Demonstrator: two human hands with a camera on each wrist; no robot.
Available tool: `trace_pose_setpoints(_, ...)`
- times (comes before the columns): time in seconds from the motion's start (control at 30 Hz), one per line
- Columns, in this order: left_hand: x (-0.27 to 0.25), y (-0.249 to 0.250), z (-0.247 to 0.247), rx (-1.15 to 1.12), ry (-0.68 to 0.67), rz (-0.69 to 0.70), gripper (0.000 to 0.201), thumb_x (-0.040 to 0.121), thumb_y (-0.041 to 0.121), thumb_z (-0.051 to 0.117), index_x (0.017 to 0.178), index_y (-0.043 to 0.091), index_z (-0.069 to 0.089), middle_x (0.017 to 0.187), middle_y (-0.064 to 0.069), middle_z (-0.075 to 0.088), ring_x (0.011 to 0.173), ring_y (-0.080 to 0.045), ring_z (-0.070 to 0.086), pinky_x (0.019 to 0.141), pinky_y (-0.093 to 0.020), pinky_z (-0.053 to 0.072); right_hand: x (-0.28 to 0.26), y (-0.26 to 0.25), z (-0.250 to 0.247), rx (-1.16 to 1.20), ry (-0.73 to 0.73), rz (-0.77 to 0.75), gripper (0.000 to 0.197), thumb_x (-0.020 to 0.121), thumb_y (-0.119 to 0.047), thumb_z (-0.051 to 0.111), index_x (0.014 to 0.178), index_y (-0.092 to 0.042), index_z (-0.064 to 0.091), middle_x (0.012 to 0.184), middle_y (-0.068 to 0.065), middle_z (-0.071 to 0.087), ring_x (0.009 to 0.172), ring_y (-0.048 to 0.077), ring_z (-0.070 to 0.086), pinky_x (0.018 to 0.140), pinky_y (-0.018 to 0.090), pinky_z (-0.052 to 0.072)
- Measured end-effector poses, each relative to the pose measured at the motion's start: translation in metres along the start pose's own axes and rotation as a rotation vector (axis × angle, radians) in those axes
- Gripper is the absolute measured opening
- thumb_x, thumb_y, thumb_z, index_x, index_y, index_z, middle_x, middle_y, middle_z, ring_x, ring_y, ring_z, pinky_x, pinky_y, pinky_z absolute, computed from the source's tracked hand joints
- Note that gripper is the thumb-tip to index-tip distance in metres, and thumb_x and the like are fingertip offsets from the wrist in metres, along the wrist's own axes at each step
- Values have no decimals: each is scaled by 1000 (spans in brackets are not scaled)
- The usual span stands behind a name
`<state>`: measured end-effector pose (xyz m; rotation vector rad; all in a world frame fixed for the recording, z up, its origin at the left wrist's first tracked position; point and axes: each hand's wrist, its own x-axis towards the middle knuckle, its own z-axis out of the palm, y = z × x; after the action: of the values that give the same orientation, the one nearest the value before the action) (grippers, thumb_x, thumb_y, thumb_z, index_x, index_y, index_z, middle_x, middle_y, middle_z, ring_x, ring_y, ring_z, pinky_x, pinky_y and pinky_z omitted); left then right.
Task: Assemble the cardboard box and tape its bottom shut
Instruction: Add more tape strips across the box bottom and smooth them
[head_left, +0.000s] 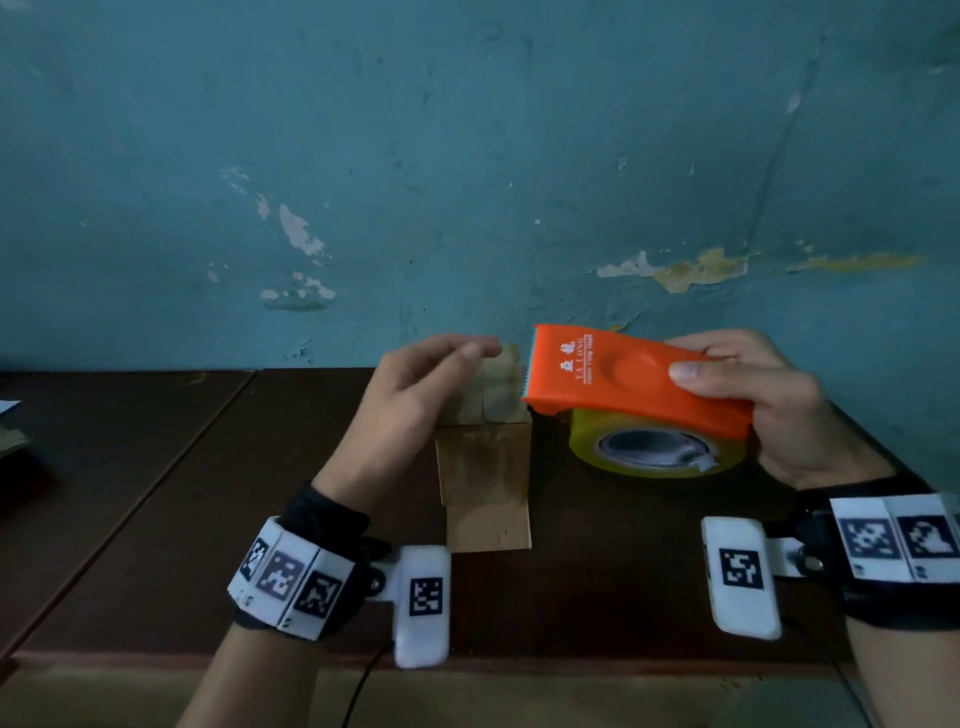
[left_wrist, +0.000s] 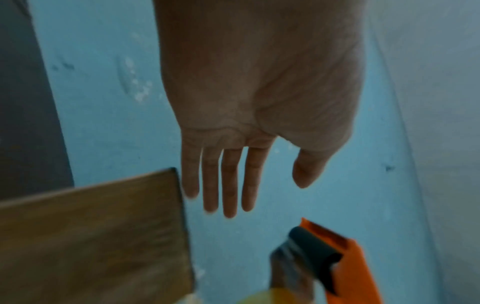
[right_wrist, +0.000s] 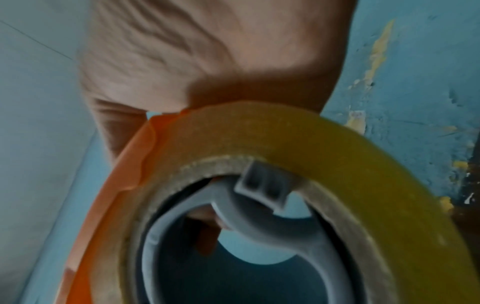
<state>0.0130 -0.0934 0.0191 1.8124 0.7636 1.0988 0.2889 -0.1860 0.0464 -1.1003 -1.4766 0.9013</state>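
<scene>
A dark brown wooden worktop (head_left: 156, 467) runs up against a teal painted wall (head_left: 467, 156) whose paint is chipped and flaking in pale and yellowish patches. Near the back of the worktop stands a small brown cardboard box (head_left: 485, 457), upright, with one flap lying flat toward the viewer. The left hand (head_left: 415, 395) hovers at the box's top with its fingers straight and slightly spread; the left wrist view shows the open palm beside the cardboard edge, holding nothing, though whether the fingertips touch the top flaps is hard to tell. Just to the right of the box, the right hand (head_left: 753, 400) grips an orange plastic tape dispenser (head_left: 634, 384) loaded with a yellowish roll of clear tape (head_left: 654, 452) on a grey hub, its serrated end close to the box's upper right edge. Both wrists wear black bands with white marker tags.
</scene>
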Motion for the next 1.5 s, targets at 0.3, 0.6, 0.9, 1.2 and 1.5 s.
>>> trace_pose_setpoints(0.3, -10, 25, -2, -344, -225, -158, 54, 83, 43, 61, 102, -7, 71, 86, -24, 74, 74, -26, 75, 65, -29, 63, 3, -12, 24, 5, -112, -60, 76, 71, -44, 76, 89, 27, 55, 76, 47, 48, 66, 65, 46, 60, 51, 37)
trace_pose_setpoints(0.6, -13, 14, -10, -548, -185, -263, 20, 66, 23, 74, 73, 4, 76, 67, -16, 72, 60, -21, 73, 51, -21, 58, 6, -12, 36, 15, -116, -128, 74, 71, -46, 78, 87, 23, 57, 75, 45, 49, 64, 60, 48, 61, 43, 38)
trace_pose_setpoints(0.9, -12, 14, -19, -412, -10, -167, 12, 74, 16, 71, 66, 9, 76, 60, -12, 70, 51, -14, 67, 48, -19, 55, 9, -12, 45, -60, -125, -142, 36, 78, -36, 72, 73, 0, 67, 62, 9, 60, 55, 22, 59, 53, 23, 43)
trace_pose_setpoints(1.2, -11, 13, -17, -382, 20, -174, 19, 76, 13, 70, 82, -5, 69, 62, -12, 72, 52, -15, 69, 49, -19, 56, 10, -9, 40, -85, -109, -168, 39, 78, -37, 73, 70, 0, 64, 60, 17, 54, 53, 30, 54, 51, 29, 39)
trace_pose_setpoints(1.5, -11, 14, -20, -275, 3, -168, 16, 76, 12, 72, 80, -4, 71, 64, -14, 73, 54, -16, 70, 50, -19, 56, 9, -8, 38, -116, -123, -183, 37, 80, -37, 73, 72, -2, 67, 61, 15, 58, 53, 30, 55, 52, 31, 39)
